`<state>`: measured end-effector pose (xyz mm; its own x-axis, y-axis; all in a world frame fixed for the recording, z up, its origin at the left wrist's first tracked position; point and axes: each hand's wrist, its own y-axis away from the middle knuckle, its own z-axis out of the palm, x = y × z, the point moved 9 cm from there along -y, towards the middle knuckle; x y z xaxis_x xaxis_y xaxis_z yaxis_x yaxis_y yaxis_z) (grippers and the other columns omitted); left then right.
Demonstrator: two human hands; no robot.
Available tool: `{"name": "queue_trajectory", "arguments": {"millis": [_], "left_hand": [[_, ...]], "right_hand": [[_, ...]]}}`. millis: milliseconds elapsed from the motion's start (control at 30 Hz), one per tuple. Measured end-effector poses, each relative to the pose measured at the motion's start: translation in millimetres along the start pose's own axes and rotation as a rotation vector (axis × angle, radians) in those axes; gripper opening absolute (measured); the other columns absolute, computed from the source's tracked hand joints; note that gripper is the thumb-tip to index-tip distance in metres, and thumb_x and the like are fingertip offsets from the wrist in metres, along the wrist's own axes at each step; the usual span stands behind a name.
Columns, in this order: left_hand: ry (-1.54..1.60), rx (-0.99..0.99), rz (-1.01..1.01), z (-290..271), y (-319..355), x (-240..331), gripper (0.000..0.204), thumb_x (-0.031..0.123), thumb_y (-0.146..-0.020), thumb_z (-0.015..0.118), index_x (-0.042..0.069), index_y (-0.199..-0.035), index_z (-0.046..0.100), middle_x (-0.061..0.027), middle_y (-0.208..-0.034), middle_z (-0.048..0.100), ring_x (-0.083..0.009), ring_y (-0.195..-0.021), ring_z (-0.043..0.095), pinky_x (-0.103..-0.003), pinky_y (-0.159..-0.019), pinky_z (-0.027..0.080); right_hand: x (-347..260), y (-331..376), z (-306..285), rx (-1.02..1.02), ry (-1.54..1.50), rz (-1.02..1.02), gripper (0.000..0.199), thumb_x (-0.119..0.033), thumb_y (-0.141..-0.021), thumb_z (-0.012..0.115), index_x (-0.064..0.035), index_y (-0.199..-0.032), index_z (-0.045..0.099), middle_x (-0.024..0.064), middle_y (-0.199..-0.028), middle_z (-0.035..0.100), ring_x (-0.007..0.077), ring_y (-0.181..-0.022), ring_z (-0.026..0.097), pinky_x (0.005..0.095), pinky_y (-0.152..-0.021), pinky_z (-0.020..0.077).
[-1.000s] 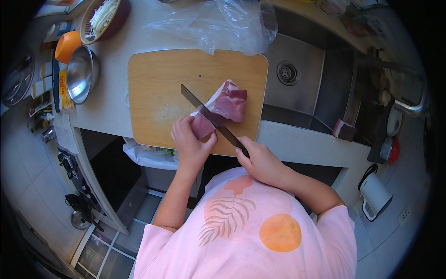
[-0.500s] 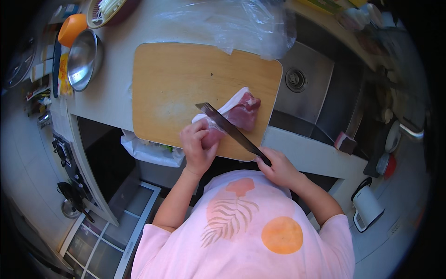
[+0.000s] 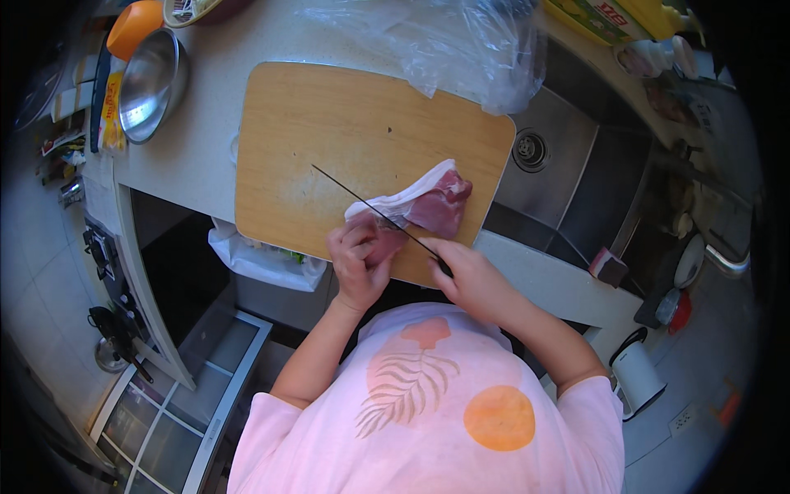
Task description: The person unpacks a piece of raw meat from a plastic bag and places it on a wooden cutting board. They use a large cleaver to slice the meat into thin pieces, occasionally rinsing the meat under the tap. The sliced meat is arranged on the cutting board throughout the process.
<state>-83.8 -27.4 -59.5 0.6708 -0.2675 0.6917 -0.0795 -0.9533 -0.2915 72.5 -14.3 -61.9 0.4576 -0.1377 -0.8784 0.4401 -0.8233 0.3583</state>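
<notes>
The meat (image 3: 442,206) lies on the near right part of the cutting board (image 3: 329,107), the knife (image 3: 362,202) slanting across it. The left hand (image 3: 360,270) has bent fingers clamped on the meat's left end; the right hand (image 3: 471,278) wraps the knife's handle. A plastic bag (image 3: 469,49) (clear, crumpled) overlaps the far edge.

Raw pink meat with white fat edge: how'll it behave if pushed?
The raw pink meat with white fat edge likely gives when pressed; no bone shows. It looks moist, so perhaps slippery. Its angular, blocky shape suggests sliding over rolling.
</notes>
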Motion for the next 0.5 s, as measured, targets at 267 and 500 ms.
{"name": "queue_trajectory", "arguments": {"millis": [267, 500], "left_hand": [[0.129, 0.098, -0.088, -8.6, 9.4, -18.1, 0.053, 0.003, -0.062, 0.081, 0.009, -0.098, 0.042, -0.0132, -0.101, 0.055, -0.0325, -0.094, 0.052, -0.042, -0.084, 0.042], [-0.027, -0.195, -0.041, -14.9, -15.7, 2.4, 0.060, -0.003, -0.059, 0.073, 0.008, -0.113, 0.049, -0.0163, -0.106, 0.052, -0.0361, -0.098, 0.050, -0.044, -0.085, 0.041]], "right_hand": [[13.3, 12.7, -4.4, -0.088, -0.046, 0.076, 0.028, -0.014, -0.088, 0.056, -0.0011, -0.113, 0.055, 0.0228, -0.095, 0.062, 0.0392, -0.087, 0.061, 0.0417, -0.074, 0.0495], [17.8, -5.8, -13.6, 0.012, -0.294, 0.350, 0.024, -0.018, -0.090, 0.056, -0.0013, -0.107, 0.057, 0.0168, -0.076, 0.059, 0.0255, -0.068, 0.059, 0.0345, -0.063, 0.0458]]}}
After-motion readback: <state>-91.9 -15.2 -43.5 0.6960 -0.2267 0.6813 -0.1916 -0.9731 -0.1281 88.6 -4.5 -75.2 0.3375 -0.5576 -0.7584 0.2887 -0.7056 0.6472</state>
